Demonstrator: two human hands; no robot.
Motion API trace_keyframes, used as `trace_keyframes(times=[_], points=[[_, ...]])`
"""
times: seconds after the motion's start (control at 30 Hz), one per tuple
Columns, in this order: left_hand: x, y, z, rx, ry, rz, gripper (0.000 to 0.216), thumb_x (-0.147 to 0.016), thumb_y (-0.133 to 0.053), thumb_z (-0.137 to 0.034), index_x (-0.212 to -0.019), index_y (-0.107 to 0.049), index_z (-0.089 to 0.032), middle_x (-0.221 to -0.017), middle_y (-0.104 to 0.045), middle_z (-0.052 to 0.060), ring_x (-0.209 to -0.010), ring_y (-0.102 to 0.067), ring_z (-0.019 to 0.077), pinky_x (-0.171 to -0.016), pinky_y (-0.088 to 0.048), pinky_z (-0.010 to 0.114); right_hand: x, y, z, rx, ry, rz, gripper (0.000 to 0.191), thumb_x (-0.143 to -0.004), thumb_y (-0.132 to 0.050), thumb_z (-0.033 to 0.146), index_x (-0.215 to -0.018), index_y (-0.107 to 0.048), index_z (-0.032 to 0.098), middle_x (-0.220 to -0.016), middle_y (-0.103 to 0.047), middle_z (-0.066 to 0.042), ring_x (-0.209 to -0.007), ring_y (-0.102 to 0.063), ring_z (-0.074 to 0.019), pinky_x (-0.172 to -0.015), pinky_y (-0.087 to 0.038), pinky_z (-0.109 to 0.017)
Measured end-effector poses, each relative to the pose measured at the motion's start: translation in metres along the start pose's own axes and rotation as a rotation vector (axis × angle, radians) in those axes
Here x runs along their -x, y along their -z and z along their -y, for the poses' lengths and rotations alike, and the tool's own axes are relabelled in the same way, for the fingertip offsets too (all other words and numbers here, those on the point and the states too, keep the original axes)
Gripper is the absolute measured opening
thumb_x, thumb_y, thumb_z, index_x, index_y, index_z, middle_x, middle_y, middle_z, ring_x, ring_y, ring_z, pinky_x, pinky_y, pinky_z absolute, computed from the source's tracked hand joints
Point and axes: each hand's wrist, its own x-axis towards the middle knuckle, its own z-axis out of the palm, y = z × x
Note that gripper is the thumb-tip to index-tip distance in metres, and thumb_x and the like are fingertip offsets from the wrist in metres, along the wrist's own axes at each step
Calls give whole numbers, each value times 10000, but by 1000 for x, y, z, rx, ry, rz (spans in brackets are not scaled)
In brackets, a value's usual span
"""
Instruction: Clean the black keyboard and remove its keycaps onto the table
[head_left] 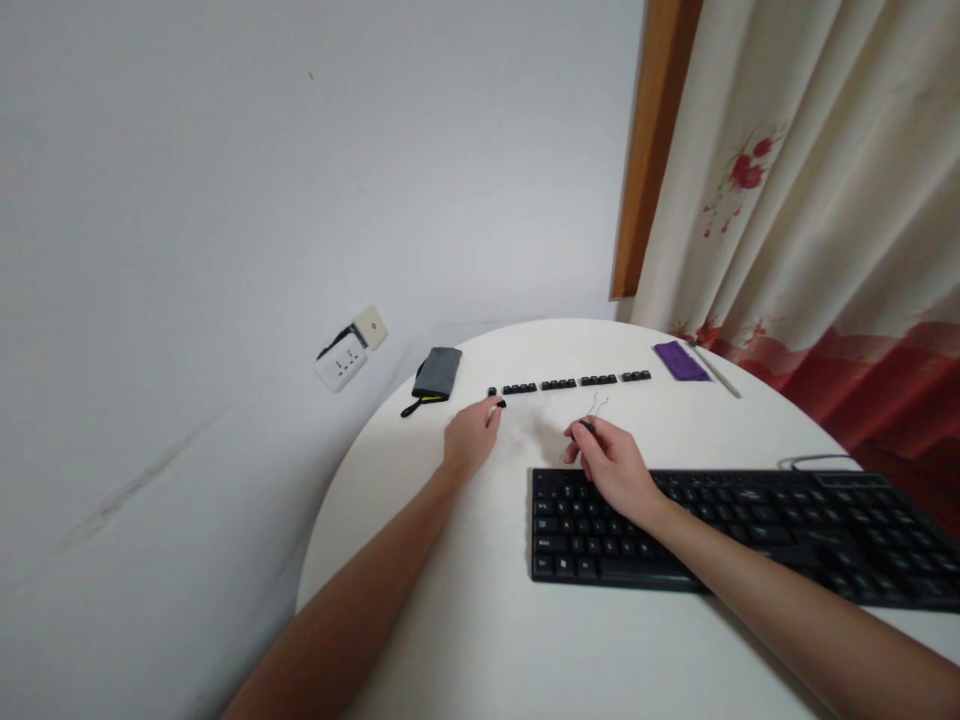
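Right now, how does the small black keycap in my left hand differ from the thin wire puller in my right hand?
The small black keycap is a solid dark block; the thin wire puller is pale bent wire. The keycap sits at the left hand's fingertips beside the row of loose keycaps; the puller pokes from the right hand beyond the black keyboard. Both are pinched between fingers.

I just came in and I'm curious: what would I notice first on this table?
A black keyboard lies at the near right of the white table. Behind it runs a row of loose black keycaps. The left hand pinches one keycap and the right hand holds a wire puller.
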Motion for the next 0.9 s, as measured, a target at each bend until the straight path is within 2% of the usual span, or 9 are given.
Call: trace_keyframes(times=[0.07,0.13,0.33,0.53,0.6,0.73,0.9], points=[[-1,0,0,-34,-36,11,353,-953,-471,-307,-1264,-631,-260,-1026,-719,56,-899,-635,205,-719,-428,274,0,0,0,9,3,-2,374,-940,-460,513,-881,-627,183,-663,-667,-26,-469,-488,-118,-438,-370,-235],[-2,-1,1,-83,-68,28,349,-963,-455,-310,-1257,-639,-264,-991,-706,59,-882,-628,205,-690,-419,274,0,0,0,14,2,-1,368,-940,-462,510,-883,-627,186,-663,-667,-24,-471,-489,-118,-437,-367,-234],[-2,-4,3,-73,-81,-16,245,-949,-517,-335,-1061,-732,-296,-887,-655,32,-816,-607,180,-633,-382,262,0,-1,0,28,1,-8,376,-936,-465,517,-883,-631,183,-663,-670,-26,-473,-489,-121,-446,-372,-239],[-5,-6,3,0,-67,-53,138,-903,-596,-292,-917,-731,-266,-866,-638,14,-781,-594,171,-633,-386,259,0,-1,-2,25,-1,-11,367,-938,-471,510,-891,-631,183,-663,-666,-22,-483,-486,-120,-462,-376,-239],[-6,-5,3,25,-69,-72,136,-903,-597,-276,-968,-714,-256,-860,-634,14,-781,-592,172,-665,-405,261,0,-1,-2,24,-2,-8,364,-941,-470,507,-891,-628,183,-667,-664,-21,-481,-482,-118,-467,-377,-239],[-6,-3,2,26,-94,-97,267,-951,-520,-278,-1174,-665,-255,-910,-612,35,-836,-590,177,-716,-426,261,0,0,0,18,1,-1,375,-941,-465,513,-886,-626,179,-662,-659,-22,-476,-477,-118,-466,-373,-240],[-6,-5,2,-37,-130,-69,244,-942,-548,-293,-1128,-707,-288,-905,-573,32,-867,-567,180,-706,-427,264,0,0,-1,18,3,2,387,-938,-462,523,-888,-631,179,-661,-662,-23,-470,-476,-119,-457,-372,-240]])
